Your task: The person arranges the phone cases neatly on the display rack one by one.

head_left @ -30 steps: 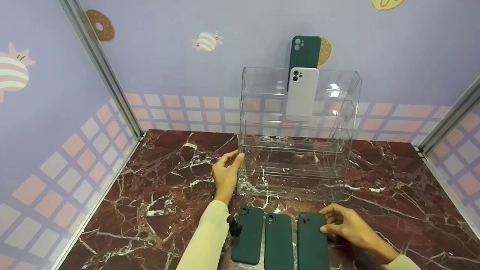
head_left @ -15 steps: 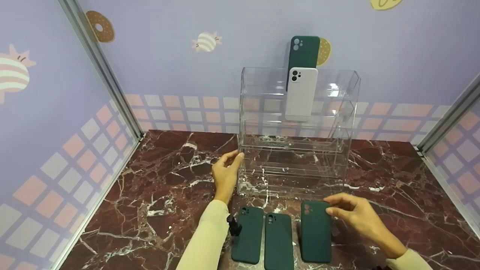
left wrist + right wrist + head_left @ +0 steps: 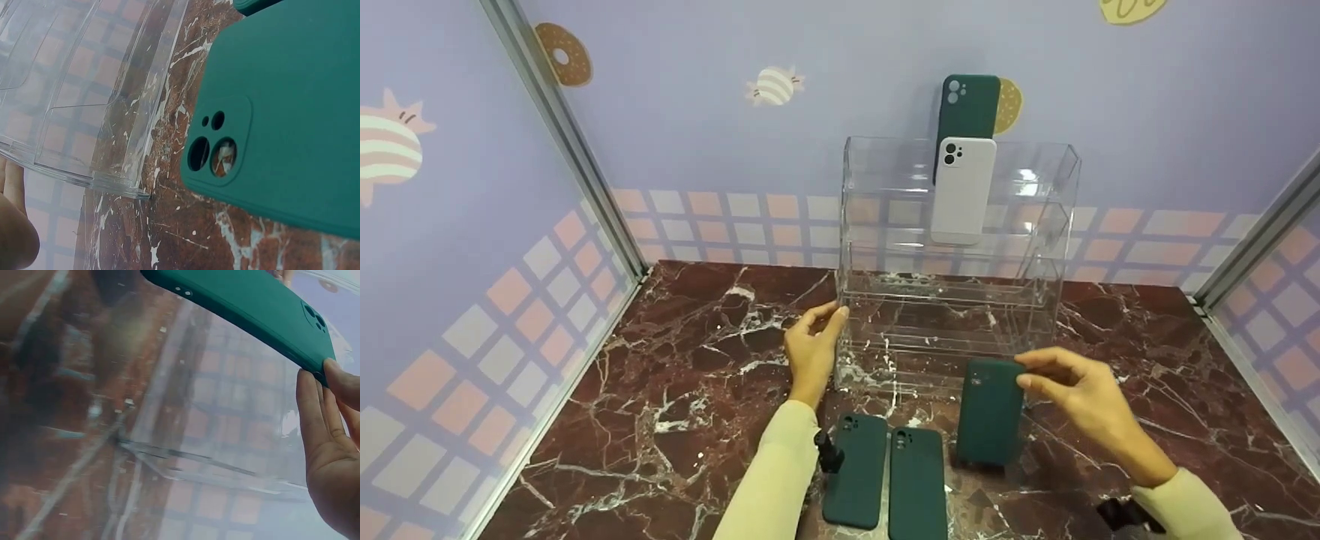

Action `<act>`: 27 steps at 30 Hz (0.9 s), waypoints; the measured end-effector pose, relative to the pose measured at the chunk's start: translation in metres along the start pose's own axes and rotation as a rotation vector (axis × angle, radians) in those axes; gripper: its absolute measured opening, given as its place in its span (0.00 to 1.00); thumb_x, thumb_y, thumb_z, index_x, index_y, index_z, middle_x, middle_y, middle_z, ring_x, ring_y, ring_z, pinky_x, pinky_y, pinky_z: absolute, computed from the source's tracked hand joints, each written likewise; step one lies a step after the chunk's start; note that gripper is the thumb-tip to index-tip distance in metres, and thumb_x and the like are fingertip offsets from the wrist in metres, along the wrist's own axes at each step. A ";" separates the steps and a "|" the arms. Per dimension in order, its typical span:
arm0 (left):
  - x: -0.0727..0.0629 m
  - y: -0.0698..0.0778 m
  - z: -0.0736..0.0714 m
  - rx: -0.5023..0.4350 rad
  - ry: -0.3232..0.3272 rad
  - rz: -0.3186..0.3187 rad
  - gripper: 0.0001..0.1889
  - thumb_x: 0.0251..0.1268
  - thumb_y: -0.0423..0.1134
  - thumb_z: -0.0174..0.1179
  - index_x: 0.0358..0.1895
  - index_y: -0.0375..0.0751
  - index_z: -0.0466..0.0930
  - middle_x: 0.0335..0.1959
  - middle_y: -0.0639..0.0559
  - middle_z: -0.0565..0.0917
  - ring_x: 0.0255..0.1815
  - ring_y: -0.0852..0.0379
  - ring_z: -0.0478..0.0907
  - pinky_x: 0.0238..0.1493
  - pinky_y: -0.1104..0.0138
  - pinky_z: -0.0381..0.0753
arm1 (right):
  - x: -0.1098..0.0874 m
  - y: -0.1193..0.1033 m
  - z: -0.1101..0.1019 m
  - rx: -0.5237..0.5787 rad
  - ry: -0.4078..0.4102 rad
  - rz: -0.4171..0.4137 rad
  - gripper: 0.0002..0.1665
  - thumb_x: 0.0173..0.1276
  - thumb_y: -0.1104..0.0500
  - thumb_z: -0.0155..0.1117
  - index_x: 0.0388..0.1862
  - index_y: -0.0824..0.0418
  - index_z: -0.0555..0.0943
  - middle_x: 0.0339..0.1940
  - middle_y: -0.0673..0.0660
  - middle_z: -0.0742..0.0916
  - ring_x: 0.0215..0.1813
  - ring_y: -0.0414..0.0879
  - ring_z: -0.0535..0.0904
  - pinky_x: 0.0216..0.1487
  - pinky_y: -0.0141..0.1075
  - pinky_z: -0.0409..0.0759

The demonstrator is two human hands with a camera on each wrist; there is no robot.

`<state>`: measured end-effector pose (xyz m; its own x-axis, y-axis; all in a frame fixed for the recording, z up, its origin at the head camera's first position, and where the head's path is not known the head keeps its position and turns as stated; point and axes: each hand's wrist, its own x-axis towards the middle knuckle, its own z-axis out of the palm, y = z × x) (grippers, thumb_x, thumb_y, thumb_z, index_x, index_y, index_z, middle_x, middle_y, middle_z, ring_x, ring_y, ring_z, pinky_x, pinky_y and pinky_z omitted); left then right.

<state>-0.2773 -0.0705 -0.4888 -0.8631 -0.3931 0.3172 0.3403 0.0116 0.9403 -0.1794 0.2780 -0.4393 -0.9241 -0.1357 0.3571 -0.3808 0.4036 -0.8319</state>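
Note:
My right hand [image 3: 1091, 394] pinches a dark green phone case [image 3: 990, 416] by its upper right corner, thumb on one face and fingers behind. In the right wrist view the case [image 3: 253, 309] tilts, camera cutouts nearest the fingers. The case hangs upright in front of a clear acrylic tiered rack [image 3: 844, 217]. My left hand [image 3: 812, 345] grips the rack's left side edge, its fingers partly hidden. Two more green phone cases lie side by side on the marble-patterned table: a left one [image 3: 859, 480] and a right one [image 3: 917, 487].
In the rack's upper tiers stand a white phone case [image 3: 964, 191] and, behind it, another green phone case [image 3: 971, 105]. A patterned wall [image 3: 697, 150] closes off the back, with side panels left and right. A wrist camera's black mount [image 3: 829, 452] overlaps the left lying case.
My right hand has lifted the rightmost green case off the table, raising it upright and forward to the rack's front. My left hand stays at the rack's side.

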 end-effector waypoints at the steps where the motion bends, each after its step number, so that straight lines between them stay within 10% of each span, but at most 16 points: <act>1: 0.000 0.000 0.000 -0.002 -0.001 -0.002 0.12 0.66 0.35 0.76 0.49 0.32 0.91 0.41 0.42 0.91 0.41 0.46 0.88 0.36 0.72 0.79 | 0.004 -0.002 -0.001 -0.005 0.010 -0.008 0.15 0.65 0.73 0.75 0.51 0.67 0.89 0.39 0.59 0.92 0.36 0.45 0.90 0.36 0.35 0.87; 12: 0.001 -0.002 -0.001 0.001 -0.028 -0.026 0.12 0.67 0.36 0.75 0.49 0.34 0.91 0.41 0.47 0.91 0.40 0.55 0.87 0.38 0.70 0.81 | 0.051 -0.036 -0.017 -0.001 0.065 -0.041 0.17 0.67 0.72 0.75 0.54 0.68 0.87 0.42 0.61 0.91 0.36 0.43 0.88 0.34 0.32 0.86; 27: 0.002 -0.005 -0.001 -0.028 -0.013 -0.018 0.12 0.66 0.36 0.76 0.49 0.34 0.92 0.42 0.43 0.92 0.45 0.40 0.87 0.37 0.72 0.80 | 0.120 -0.065 -0.032 0.112 0.162 -0.062 0.19 0.69 0.70 0.75 0.56 0.74 0.85 0.40 0.53 0.92 0.38 0.40 0.88 0.40 0.27 0.84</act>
<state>-0.2800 -0.0720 -0.4929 -0.8739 -0.3812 0.3016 0.3345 -0.0214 0.9422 -0.2646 0.2643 -0.3286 -0.8853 -0.0066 0.4651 -0.4461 0.2949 -0.8450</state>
